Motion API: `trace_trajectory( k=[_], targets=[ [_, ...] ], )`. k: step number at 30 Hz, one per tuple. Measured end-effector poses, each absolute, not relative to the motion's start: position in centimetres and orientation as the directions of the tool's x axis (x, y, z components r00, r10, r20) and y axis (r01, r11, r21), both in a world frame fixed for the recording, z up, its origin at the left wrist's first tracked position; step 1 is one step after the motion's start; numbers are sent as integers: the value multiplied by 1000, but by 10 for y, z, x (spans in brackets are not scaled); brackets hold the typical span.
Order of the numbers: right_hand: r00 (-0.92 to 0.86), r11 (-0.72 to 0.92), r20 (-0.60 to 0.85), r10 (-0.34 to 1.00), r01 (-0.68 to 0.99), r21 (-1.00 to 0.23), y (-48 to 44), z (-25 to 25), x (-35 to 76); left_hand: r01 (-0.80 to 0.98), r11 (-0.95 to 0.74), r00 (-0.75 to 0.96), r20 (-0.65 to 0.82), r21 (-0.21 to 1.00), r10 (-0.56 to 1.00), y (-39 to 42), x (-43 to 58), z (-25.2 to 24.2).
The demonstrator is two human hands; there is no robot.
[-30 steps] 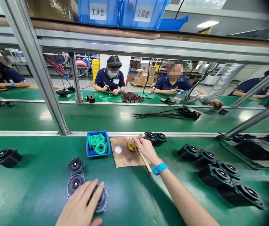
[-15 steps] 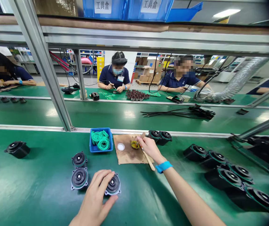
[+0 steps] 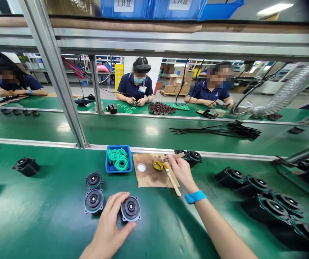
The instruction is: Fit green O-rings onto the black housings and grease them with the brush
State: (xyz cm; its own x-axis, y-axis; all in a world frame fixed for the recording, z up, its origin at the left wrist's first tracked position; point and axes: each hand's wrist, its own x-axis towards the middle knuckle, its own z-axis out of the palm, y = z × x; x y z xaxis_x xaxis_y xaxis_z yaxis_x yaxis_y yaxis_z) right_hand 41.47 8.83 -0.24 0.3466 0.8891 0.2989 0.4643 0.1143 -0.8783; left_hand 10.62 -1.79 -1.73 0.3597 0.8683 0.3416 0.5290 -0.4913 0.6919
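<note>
My left hand (image 3: pixel 113 219) curls round the left side of a black round motor housing (image 3: pixel 131 208) with a pale lugged flange, fingers behind it and thumb in front. Two similar housings (image 3: pixel 93 200) stand just left of it. Pinched in my right hand (image 3: pixel 182 171) is a wooden-handled brush (image 3: pixel 178 155), tilted sideways with its tip end by a small round pot (image 3: pixel 158 166) of yellowish paste. A second brush (image 3: pixel 174 182) with a pale handle lies across the cardboard sheet (image 3: pixel 143 181), below my right hand. A white round lid (image 3: pixel 141 167) rests left of the pot.
Beyond the cardboard's left edge stands a blue bin (image 3: pixel 119 171) of green rubber rings (image 3: pixel 121 163). More housings sit at the right (image 3: pixel 276 207), behind my right hand and at far left (image 3: pixel 26 166). A metal post (image 3: pixel 54 72) rises ahead. Co-workers sit across the line.
My right hand has drawn back slightly from the pot, and its brush has tipped from steep to nearly level. The left fingers have slid off the housing's top to its side. The view has shifted slightly.
</note>
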Motion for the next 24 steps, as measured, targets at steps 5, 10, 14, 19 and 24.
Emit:
trace_trajectory(
  k=[5,10,14,19,24],
  targets=[
    [293,165,233,927,240,-957,43,16,386,528,-433,341,284,731,896,-20,106,-20],
    [-76,82,81,994,5,-997,3,17,345,495,-404,331,263,769,906,-20,106,-22],
    [-135,123,116,984,48,-991,-4,10,333,463,-383,338,240,799,910,-19,106,-22],
    [-127,130,114,985,129,-983,-8,12,330,436,-329,332,190,838,924,-19,106,-21],
    [-150,191,164,975,190,-963,-16,4,331,403,-304,319,179,863,931,-19,106,-22]
  ],
)
